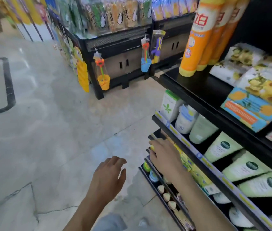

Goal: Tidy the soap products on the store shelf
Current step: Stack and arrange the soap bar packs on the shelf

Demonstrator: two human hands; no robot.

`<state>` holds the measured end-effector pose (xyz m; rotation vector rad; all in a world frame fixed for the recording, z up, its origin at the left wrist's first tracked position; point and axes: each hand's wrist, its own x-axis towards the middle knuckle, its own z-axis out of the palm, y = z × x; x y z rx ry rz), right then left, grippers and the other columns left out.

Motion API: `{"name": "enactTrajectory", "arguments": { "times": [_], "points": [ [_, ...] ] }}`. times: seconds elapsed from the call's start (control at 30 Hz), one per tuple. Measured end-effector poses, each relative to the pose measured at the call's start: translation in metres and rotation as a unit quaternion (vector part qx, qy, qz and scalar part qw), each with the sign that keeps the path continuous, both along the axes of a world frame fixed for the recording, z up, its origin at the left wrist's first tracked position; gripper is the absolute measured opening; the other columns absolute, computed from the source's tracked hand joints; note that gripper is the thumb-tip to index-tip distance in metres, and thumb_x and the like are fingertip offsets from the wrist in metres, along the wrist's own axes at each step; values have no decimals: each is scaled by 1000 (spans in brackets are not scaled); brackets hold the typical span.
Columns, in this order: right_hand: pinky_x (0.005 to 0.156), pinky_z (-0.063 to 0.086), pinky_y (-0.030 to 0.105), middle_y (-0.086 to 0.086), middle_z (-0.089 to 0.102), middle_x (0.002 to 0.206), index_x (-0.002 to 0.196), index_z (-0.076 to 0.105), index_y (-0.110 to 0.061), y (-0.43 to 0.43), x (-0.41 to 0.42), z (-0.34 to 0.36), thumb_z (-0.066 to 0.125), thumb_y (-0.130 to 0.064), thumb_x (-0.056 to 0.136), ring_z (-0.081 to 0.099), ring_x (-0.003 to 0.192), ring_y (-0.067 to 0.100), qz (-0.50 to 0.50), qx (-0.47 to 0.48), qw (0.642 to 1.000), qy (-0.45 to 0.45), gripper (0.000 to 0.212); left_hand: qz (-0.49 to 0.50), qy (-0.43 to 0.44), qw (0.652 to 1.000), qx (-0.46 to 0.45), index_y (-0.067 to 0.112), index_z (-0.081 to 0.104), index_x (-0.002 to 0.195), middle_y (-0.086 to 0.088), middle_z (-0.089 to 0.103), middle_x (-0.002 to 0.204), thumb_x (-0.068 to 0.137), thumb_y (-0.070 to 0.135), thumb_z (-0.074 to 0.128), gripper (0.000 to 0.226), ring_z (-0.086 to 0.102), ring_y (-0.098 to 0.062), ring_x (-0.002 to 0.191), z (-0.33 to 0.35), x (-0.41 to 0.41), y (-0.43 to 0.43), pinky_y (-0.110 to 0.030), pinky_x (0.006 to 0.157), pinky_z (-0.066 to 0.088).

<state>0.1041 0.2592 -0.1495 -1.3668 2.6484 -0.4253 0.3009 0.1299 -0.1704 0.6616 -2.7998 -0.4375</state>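
At the right, beneath the labelled shelf rail (215, 170), the right hand (163, 155) rests on yellow soap packs (194, 171); whether its fingers grip one cannot be told. Nearer and further left, the left hand (108, 177) hovers over the floor (56, 130), fingers relaxed, holding nothing.

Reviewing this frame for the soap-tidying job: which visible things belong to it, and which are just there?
In the job:
right hand, at the yellow packs
left hand, open, holding nothing

Just there:
orange bottles
floral packs
green pouches
hanging toys
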Motion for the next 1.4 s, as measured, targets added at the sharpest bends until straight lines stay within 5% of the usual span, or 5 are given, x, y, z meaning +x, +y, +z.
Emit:
{"name": "enactTrajectory", "arguments": {
  "times": [0.33, 0.5, 0.7, 1.1, 1.4],
  "points": [
    [96, 49, 35, -6, 61, 133, 137, 59, -24, -76, -46, 41, 45, -33, 106, 58, 121, 18, -101, -42, 994, 15, 36, -155, 60, 986, 13, 24, 69, 109, 7, 68, 103, 82, 19, 77, 29, 69, -18, 80, 20, -121, -115, -31, 64, 57],
    [85, 53, 30, -14, 66, 118, 121, 67, -30, -88, -48, 106, 46, -36, 102, 60, 110, 10, -211, -132, 967, 50, 29, -270, 131, 954, 16, 24, 65, 121, 6, 66, 119, 94, 33, 52, 32, 66, -17, 100, 76, -202, -156, -36, 84, 59],
    [88, 57, 34, -8, 68, 110, 121, 70, -18, -82, -59, 183, 67, -19, 96, 64, 101, 11, -314, -255, 907, 118, 25, -380, 230, 895, 48, 20, 64, 127, 3, 62, 128, 92, 29, 64, 35, 56, -18, 117, 144, -259, -154, -33, 101, 47],
    [120, 29, 45, 19, 36, 152, 152, 35, -4, -56, -169, 191, 61, -12, 96, 28, 145, 39, -515, -17, 852, 95, 63, -474, 136, 869, 37, 23, 66, 133, 5, 61, 135, 93, 43, 70, 45, 51, -15, 127, 158, -312, -128, -31, 105, 41],
    [115, 32, 46, 17, 29, 149, 152, 32, -4, -54, -174, 182, 66, -18, 95, 31, 137, 38, -524, 100, 834, 139, 68, -456, 133, 876, 87, 27, 66, 134, 8, 59, 138, 93, 45, 69, 45, 48, -9, 129, 154, -312, -127, -22, 103, 33]
  ]
}}
